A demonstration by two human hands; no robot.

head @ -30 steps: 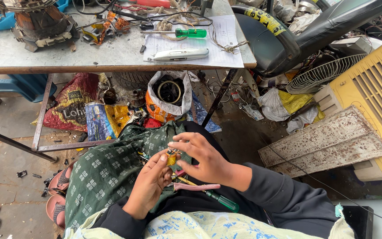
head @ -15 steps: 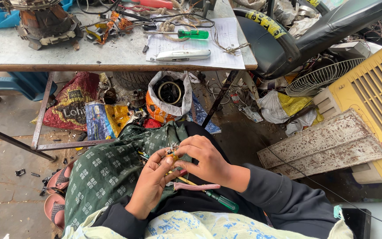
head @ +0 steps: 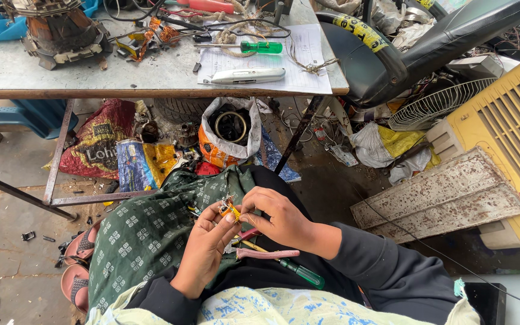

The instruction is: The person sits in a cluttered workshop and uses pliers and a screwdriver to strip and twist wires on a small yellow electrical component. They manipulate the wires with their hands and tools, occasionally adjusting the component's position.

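Pinching a small yellow-and-orange part between the fingertips of both hands, the person holds it just above the lap, over the green patterned cloth; the left hand closes on it from below and the right hand from above, both clamped on the part rather than spread apart. Doing this well seems to call for keeping the part low and steady over the lap, so it would drop onto the cloth if it slips. Pliers with pink handles and a green-handled screwdriver lie on the lap just beneath the hands, within easy reach.
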